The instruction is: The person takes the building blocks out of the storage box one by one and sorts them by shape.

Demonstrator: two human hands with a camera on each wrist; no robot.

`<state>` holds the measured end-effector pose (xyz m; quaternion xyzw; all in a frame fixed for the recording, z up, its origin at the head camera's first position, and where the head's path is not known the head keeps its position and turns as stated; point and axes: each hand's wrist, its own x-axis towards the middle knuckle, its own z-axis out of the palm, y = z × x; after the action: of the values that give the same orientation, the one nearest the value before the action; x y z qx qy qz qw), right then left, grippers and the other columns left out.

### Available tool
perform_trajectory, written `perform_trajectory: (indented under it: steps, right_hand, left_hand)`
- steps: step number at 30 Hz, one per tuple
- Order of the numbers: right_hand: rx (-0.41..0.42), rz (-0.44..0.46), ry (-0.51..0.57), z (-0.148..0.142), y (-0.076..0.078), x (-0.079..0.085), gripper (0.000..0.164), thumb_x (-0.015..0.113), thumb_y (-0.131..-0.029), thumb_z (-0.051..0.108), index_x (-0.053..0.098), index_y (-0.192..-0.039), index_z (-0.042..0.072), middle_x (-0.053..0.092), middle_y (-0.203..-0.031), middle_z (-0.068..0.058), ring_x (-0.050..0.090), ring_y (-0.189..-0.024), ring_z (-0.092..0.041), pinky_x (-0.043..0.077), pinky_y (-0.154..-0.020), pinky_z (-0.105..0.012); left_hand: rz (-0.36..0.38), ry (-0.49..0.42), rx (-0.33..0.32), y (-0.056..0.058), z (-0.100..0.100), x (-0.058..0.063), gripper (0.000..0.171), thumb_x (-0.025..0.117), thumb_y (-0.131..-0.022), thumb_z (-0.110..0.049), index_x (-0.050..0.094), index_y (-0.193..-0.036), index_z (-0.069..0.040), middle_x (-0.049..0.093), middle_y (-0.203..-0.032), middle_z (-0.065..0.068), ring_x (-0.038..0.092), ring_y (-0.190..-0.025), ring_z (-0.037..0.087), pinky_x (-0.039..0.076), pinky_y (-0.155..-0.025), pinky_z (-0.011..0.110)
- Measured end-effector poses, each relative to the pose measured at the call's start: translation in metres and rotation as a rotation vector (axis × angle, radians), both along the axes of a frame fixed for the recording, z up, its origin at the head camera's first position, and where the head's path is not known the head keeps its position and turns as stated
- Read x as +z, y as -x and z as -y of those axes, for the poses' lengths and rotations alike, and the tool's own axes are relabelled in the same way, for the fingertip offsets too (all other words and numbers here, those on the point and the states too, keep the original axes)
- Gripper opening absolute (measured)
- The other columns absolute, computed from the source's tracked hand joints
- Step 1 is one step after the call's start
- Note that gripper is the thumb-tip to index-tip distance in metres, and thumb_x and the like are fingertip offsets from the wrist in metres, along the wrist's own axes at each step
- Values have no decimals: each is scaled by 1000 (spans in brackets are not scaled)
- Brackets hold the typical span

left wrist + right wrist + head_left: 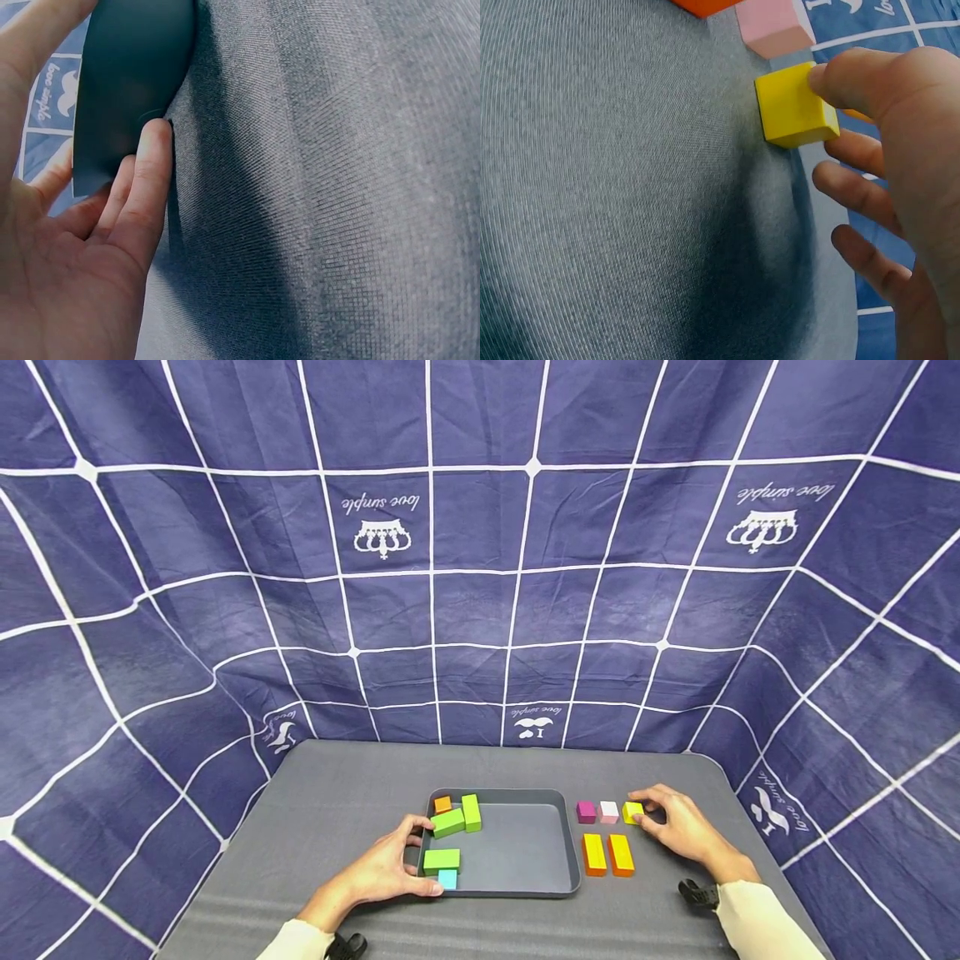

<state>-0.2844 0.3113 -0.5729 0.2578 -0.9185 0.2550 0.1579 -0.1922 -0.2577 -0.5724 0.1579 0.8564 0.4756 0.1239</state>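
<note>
The right hand (681, 828) pinches the yellow cube (633, 811) between thumb and fingers. A pink cube (609, 812) and, farther out, a purple cube (587, 812) stand left of this hand; two yellow-topped orange blocks (594, 855) lie left of it, nearer the person. The left hand (386, 865), fingers spread, rests against the gray tray (517, 852). Inside, near its fingertips, lie three green blocks (450, 822); a light blue cube (447, 879) sits beside its thumb.

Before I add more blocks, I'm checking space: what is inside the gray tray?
The tray holds three green blocks, one orange block and one light-blue block; what lies beneath them is covered.
</note>
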Motion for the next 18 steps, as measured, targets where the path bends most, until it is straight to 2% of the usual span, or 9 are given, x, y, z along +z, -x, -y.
perform_trajectory:
  steps: [6, 10, 14, 18]
  right_hand:
    - [-15, -52, 2, 7, -5, 8, 38, 97, -92, 8, 86, -129, 10, 82, -121, 1, 81, -99, -24, 66, -88, -42]
    - [-3, -94, 3, 16, -9, 15, 39, 97, -92, 6, 86, -129, 10, 82, -124, 0, 82, -99, -28, 67, -88, -44]
    - [19, -123, -8, 29, -13, 25, 41, 97, -92, 5, 85, -130, 12, 81, -126, -1, 83, -102, -30, 69, -91, -47]
    - [45, -125, -20, 45, -16, 36, 42, 95, -94, 5, 85, -133, 15, 81, -129, -1, 84, -109, -29, 69, -96, -53]
  left_hand:
    - [-16, 11, -1, -1, -1, 1, 97, 106, -87, -33, 49, -162, -13, 56, -160, 33, 74, -127, 33, 66, -88, 26]
    - [-9, 21, 3, -1, -2, 2, 96, 104, -88, -35, 48, -164, -14, 56, -161, 31, 74, -125, 31, 66, -88, 26]
    - [-7, 22, 5, 1, -3, 3, 97, 101, -92, -35, 46, -168, -13, 57, -160, 32, 77, -119, 27, 67, -87, 26]
    - [-19, 55, -10, 2, -1, 6, 108, 102, -91, -36, 40, -176, -13, 58, -158, 34, 80, -103, 18, 66, -84, 26]
